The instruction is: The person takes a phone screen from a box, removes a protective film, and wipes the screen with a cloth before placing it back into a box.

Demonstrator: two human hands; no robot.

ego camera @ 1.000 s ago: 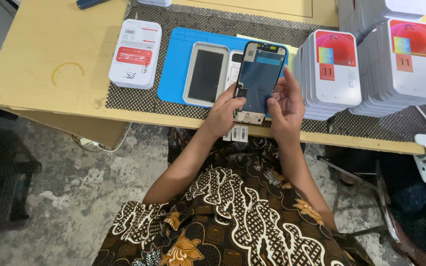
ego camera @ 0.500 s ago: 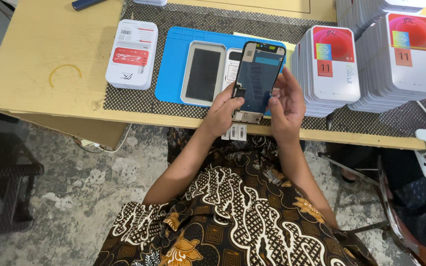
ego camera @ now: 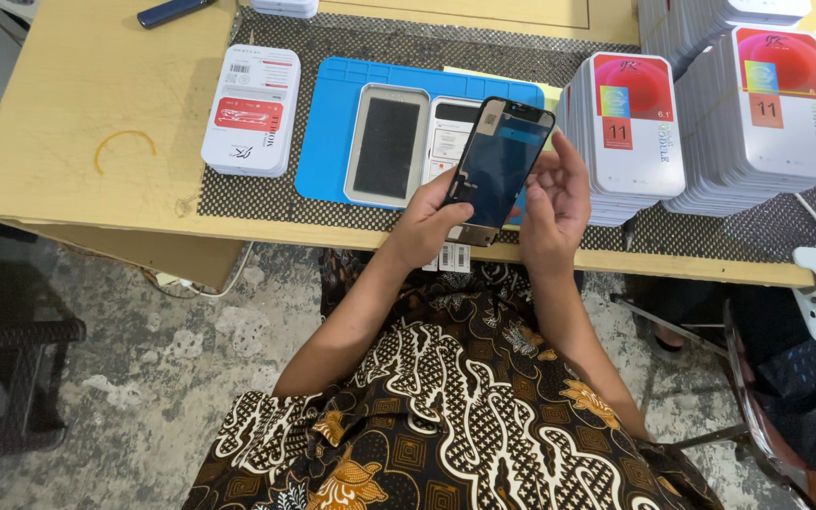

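Phone screen panel (ego camera: 501,162) upright above blue mat (ego camera: 325,142), left hand (ego camera: 432,222) and right hand (ego camera: 552,203) each in clasping grip

Glossy glass in your grip, matt surfaces beneath
Your phone screen panel (ego camera: 500,165) looks smooth, dark and glossy; the blue mat (ego camera: 328,142) looks matt and rubbery, the tabletop (ego camera: 77,113) smooth pale wood, the boxes (ego camera: 627,132) glossy card

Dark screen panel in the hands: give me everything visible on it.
The screen panel is a thin, dark, glossy rectangle with rounded corners and a bluish sheen, tilted, top end leaning right. A small pale sticker sits near its top left corner. A short tail hangs from the bottom edge with barcode labels below. The left hand grips its lower left edge; the right hand steadies the right edge, above the table edge.
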